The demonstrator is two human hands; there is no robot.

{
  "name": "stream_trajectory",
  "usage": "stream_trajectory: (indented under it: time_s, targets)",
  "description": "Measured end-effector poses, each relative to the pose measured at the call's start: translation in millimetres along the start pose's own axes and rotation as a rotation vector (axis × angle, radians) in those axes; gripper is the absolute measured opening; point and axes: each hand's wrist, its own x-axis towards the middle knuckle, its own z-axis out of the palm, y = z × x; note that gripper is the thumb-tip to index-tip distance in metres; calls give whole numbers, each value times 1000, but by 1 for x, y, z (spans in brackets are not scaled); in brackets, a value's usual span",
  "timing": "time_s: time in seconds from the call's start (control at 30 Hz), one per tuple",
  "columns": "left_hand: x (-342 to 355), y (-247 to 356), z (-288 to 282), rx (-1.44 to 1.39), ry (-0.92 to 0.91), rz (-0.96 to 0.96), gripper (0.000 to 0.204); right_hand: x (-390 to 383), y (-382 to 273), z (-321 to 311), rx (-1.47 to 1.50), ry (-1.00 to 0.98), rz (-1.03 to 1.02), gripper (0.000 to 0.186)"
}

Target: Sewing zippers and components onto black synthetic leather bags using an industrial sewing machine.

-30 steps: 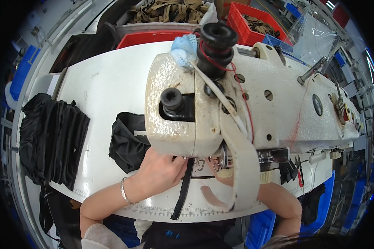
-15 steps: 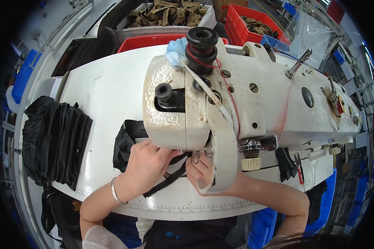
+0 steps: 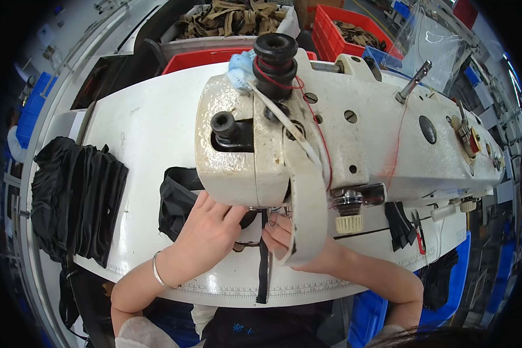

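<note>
A white sewing machine (image 3: 226, 174) stands over the table, its needle area hidden under its head. Black folded fabric (image 3: 177, 200) lies left of and under that head. Bent over the fabric's right side, my left hand (image 3: 209, 229) is closed on it, fingertips partly hidden by the machine. My right hand (image 3: 287, 232) sits right of the needle area with curled fingers, partly behind the white curved guard (image 3: 308, 209). Its fingers are at the upper part of a black zipper strip (image 3: 264, 272), which runs straight toward the table's front edge.
A stack of black fabric pieces (image 3: 78, 200) lies at the left. Black strips (image 3: 399, 226) and small red-handled snips (image 3: 419, 233) are on the right. Red thread runs over the machine. Beyond the table stand red bins (image 3: 333, 32); blue bins (image 3: 368, 313) sit below the front edge.
The zipper strip has swung from slanting toward the lower left to lying straight toward me. My left hand has turned slightly, and my right hand stays beside the needle area.
</note>
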Motion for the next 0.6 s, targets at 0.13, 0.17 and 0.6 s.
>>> stream_trajectory:
  time_s: [0.13,0.17,0.6]
  targets:
    - [-1,-5,0,-346,75,-158,22,-6,2,8,44,-19,95,16]
    - [0,-4,0,-413,84,-182,21,-7,2,8,17,-14,76,15]
    - [-16,14,16,122,145,237,35,0,-8,-19,57,-73,-2,19]
